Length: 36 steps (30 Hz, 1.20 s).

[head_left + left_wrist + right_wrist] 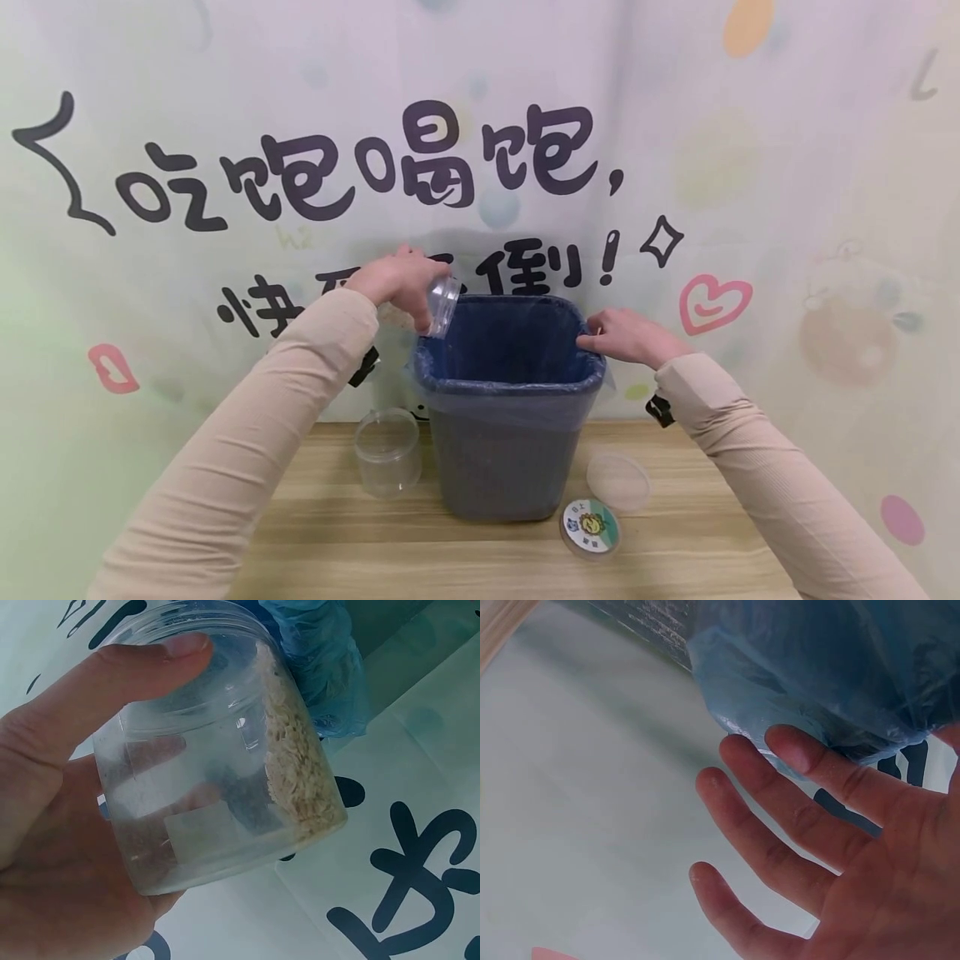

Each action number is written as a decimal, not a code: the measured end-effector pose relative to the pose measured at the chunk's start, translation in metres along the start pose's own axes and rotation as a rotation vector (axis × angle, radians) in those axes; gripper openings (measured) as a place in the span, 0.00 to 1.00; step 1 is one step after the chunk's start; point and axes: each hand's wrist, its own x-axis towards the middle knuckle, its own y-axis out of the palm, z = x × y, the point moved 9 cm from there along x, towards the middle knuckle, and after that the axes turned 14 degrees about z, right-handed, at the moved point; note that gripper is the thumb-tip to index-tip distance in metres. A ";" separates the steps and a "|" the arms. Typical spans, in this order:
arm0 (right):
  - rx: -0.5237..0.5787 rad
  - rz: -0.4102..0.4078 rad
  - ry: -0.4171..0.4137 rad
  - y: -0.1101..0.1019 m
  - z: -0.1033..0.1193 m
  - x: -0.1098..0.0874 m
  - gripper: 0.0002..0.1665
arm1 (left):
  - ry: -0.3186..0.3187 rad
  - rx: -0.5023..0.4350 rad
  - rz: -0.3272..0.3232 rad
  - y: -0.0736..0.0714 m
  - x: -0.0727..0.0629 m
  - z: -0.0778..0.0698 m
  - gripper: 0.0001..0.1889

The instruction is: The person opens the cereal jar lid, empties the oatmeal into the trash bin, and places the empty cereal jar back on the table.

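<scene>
My left hand (397,285) grips a clear plastic jar (444,307), tipped with its mouth at the left rim of the lined trash can (502,454). Rice (296,769) lies along the jar's lower side in the left wrist view, and my thumb crosses near the jar's neck. At the can's right rim, my right hand (630,336) holds the edge, thumb over the rim and fingers outside. In the right wrist view those fingers (772,847) are spread, with the index at the blue trash bag (780,682). The can's bottom is hidden.
On the wooden table (337,558), a second clear jar (387,454) stands left of the can. To the right lie a translucent lid (618,482) and a round lid with a cartoon label (591,527). A printed curtain (787,192) hangs close behind.
</scene>
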 end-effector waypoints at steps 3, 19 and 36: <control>-0.002 -0.002 0.001 0.000 0.000 0.000 0.21 | -0.014 0.000 0.000 0.000 -0.001 -0.001 0.43; 0.006 0.006 -0.002 0.000 0.002 -0.001 0.21 | -0.044 0.004 0.010 0.001 -0.001 -0.001 0.44; 0.009 0.008 -0.015 0.000 0.002 -0.002 0.21 | -0.052 0.045 0.004 0.001 0.000 -0.004 0.43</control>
